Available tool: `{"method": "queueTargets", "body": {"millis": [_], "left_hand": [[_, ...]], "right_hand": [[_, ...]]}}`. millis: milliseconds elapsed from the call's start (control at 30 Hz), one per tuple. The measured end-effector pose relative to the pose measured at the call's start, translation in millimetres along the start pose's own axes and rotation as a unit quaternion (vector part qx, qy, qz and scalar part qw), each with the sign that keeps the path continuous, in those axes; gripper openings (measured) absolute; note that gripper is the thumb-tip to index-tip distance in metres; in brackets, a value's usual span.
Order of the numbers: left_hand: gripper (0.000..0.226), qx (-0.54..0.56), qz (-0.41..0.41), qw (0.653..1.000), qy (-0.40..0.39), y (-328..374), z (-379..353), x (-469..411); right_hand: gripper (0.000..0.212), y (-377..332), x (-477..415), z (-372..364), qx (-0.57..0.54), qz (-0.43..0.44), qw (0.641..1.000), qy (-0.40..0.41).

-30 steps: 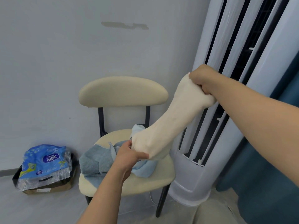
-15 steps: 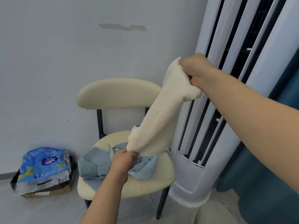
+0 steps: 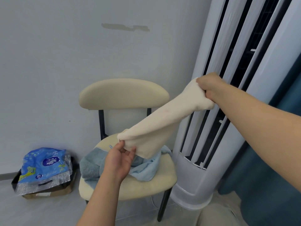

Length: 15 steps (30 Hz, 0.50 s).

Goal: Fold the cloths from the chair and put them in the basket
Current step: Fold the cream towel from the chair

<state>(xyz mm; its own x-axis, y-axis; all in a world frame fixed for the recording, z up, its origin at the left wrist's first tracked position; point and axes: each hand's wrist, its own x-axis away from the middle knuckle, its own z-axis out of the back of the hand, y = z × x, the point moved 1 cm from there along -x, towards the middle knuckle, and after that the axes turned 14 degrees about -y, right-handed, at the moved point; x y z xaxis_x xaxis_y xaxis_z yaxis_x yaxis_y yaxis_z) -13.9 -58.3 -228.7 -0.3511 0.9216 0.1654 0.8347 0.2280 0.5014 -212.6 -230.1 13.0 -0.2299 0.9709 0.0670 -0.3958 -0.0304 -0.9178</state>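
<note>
three cloths are in view. one cream cloth [image 3: 164, 128] is stretched in the air on a slant, from the centre of the frame up to the right. the other two lie bunched on the seat of the one chair [image 3: 123, 93]: a grey-blue cloth [image 3: 89, 165] at the seat's left edge and a pale blue cloth [image 3: 146, 172] nearer its middle, touching each other.

both hands hold the cream cloth. the right hand [image 3: 210, 88], right of centre, is a tight fist round the upper end. the left hand [image 3: 120, 159], palm up at lower centre, has its fingers half curled and pinches the lower corner, just above the seat. i cannot tell whether the cream cloth's low edge touches the pale blue cloth.

the seat's front and right rim show bare. one white tower unit [image 3: 228, 62] stands just beside the chair on the right, with a dark curtain [image 3: 276, 160] at far right. at lower left one blue packet [image 3: 44, 167] sits on one box [image 3: 48, 193], with bare floor [image 3: 40, 212] between them and the chair.
</note>
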Motion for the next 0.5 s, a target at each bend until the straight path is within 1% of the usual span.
{"method": "queueTargets", "body": {"millis": [100, 167, 233, 300, 367, 500], "left_hand": [[0.028, -0.074, -0.034, 0.997, 0.016, -1, -4, 0], [0.033, -0.11, -0.053, 0.992, 0.023, -2, -7, 1], [0.036, -0.108, -0.052, 0.992, 0.035, -2, -9, 2], [0.03, -0.067, -0.039, 0.996, 0.05, 0, -7, 3], [0.028, -0.048, -0.02, 0.997, 0.051, 1, -7, 3], [0.038, -0.102, 0.05, 0.993, 0.024, 0, -6, 5]], "right_hand": [[0.022, 7, -6, 4, 0.023, -0.031, 0.999, 0.006], [0.026, 8, -8, 6, 0.03, -0.045, 0.999, 0.005], [0.022, 10, -10, 9, 0.034, -0.048, 0.998, 0.002], [0.016, 12, -11, 11, 0.037, -0.046, 0.998, -0.002], [0.02, 14, -13, 11, 0.03, -0.035, 0.999, -0.007], [0.038, 13, -14, 8, 0.045, 0.009, 0.999, -0.017]]}}
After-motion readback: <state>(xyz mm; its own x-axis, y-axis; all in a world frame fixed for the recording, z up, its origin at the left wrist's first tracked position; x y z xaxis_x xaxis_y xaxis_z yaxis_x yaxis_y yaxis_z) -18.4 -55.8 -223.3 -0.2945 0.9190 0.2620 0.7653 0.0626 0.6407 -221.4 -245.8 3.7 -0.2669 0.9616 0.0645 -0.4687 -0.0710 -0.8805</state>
